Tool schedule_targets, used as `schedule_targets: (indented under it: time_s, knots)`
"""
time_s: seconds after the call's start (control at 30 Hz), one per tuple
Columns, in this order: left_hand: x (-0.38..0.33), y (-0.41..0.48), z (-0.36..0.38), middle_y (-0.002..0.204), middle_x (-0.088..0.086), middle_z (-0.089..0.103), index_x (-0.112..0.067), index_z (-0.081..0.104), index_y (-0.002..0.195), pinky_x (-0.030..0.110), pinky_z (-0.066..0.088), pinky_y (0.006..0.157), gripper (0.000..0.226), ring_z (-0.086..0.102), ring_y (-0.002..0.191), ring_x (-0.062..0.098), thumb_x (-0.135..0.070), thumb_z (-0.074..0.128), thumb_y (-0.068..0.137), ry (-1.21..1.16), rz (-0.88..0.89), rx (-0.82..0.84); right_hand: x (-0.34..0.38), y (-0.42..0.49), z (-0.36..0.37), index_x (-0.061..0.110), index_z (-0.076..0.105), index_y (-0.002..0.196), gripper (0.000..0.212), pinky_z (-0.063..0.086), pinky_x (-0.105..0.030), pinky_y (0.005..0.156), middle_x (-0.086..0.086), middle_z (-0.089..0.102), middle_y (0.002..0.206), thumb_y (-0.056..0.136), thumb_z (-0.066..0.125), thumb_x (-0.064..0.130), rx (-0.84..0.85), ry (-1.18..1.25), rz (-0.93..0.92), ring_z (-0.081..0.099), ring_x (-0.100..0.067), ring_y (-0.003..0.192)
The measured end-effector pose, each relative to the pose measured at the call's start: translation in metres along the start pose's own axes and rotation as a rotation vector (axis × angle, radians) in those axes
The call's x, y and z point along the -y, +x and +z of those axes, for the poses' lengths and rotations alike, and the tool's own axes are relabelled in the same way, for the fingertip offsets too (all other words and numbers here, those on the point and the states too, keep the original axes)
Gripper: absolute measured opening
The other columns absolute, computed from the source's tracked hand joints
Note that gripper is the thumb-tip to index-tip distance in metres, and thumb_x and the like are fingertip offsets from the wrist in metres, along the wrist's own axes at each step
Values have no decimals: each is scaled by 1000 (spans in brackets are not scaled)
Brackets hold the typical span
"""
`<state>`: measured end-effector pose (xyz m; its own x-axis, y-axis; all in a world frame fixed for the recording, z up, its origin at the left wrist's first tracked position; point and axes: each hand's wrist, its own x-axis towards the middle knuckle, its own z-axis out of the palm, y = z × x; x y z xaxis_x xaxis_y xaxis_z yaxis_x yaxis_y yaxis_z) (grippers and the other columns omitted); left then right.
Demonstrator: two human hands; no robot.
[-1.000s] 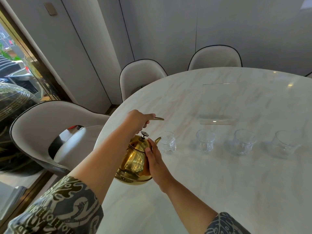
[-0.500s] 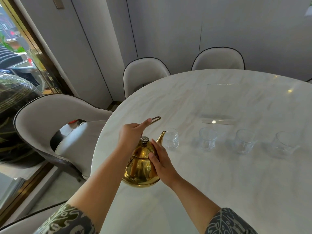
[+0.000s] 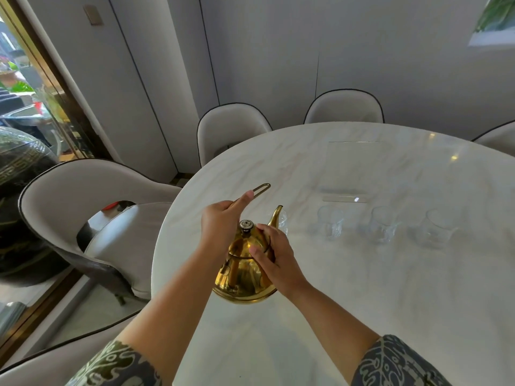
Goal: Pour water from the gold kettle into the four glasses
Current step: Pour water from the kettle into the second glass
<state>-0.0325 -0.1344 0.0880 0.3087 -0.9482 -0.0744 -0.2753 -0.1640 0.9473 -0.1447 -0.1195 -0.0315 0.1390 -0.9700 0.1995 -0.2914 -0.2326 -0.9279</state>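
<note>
The gold kettle (image 3: 242,277) hangs above the marble table (image 3: 362,288) near its left edge, roughly upright, its spout up and to the right. My left hand (image 3: 220,227) grips its long thin handle. My right hand (image 3: 271,254) presses against the kettle's right side and lid. Just behind the spout stands the leftmost glass (image 3: 282,222), mostly hidden. Three more clear glasses run in a row to the right: the second (image 3: 330,222), the third (image 3: 382,224) and the fourth (image 3: 436,228).
A clear acrylic sign stand (image 3: 345,197) sits just behind the glasses. Pale upholstered chairs ring the table: one at the left (image 3: 83,196) and two at the far side (image 3: 228,126), (image 3: 344,107). A glass wall runs along the left.
The kettle has swung from tilted toward the first glass back to nearly upright, its spout lifted. Both hands stayed on it and drew slightly toward me.
</note>
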Motion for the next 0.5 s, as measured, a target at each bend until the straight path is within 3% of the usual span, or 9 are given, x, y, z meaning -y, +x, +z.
schedule_targets:
  time_s: [0.17,0.43,0.5]
  knots:
    - [-10,-13,13,53,3,30,-11,42,54,29,33,58,56,28,49,14,-55,66,78,0,4,32,3,-14,-20,41,36,140,63,39,-37,109,7,41,145,82,47,64,-8,-21,26,37,-12,134]
    - [-22,-21,46,51,3,27,-11,36,49,27,37,62,60,24,46,15,-53,67,79,-3,-2,93,-2,-28,-57,44,35,139,50,32,-17,105,17,40,139,91,49,48,4,32,58,37,-5,132]
    - [-25,-21,56,51,3,27,-12,35,49,27,39,63,60,23,46,15,-52,68,79,3,0,117,-9,-28,-64,46,34,140,51,35,-22,108,16,40,142,91,48,50,16,44,76,36,-6,134]
